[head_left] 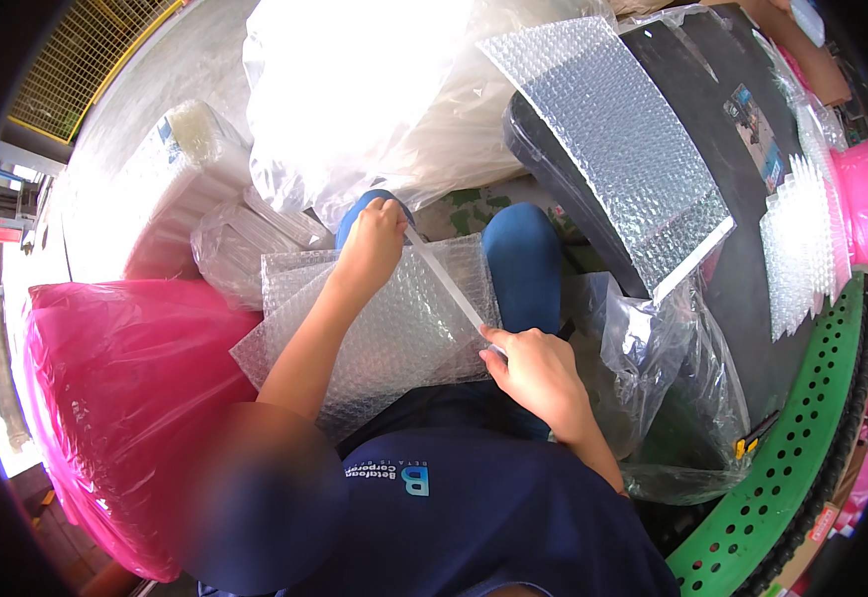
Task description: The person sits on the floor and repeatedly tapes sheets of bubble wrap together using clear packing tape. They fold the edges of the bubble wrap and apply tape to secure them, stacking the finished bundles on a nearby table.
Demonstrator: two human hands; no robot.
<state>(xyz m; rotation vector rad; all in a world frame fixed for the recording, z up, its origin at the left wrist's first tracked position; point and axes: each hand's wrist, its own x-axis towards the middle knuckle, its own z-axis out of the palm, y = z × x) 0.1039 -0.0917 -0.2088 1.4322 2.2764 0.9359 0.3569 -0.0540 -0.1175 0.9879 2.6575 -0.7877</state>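
Observation:
Across my lap lie clear bubble wrap sheets or pouches [374, 328], one at an angle over another. A narrow white strip [449, 284] runs slantwise along the right part of the top one, between my two hands. My left hand [374, 239] is closed at the strip's far end, over my left knee; what its fingers pinch is hidden. At the strip's near end, my right hand [538, 376] grips the pouch's edge between thumb and fingers, its index finger lying along the strip.
On the black surface to my right lie a bubble wrap pouch [623, 139], a stack of bubble wrap pieces [800, 249] and a yellow cutter [755, 435]. A green perforated rim [797, 453] curves beside it. Pink wrapped bundles [135, 388] stand left; a big white plastic bag [384, 99] lies ahead.

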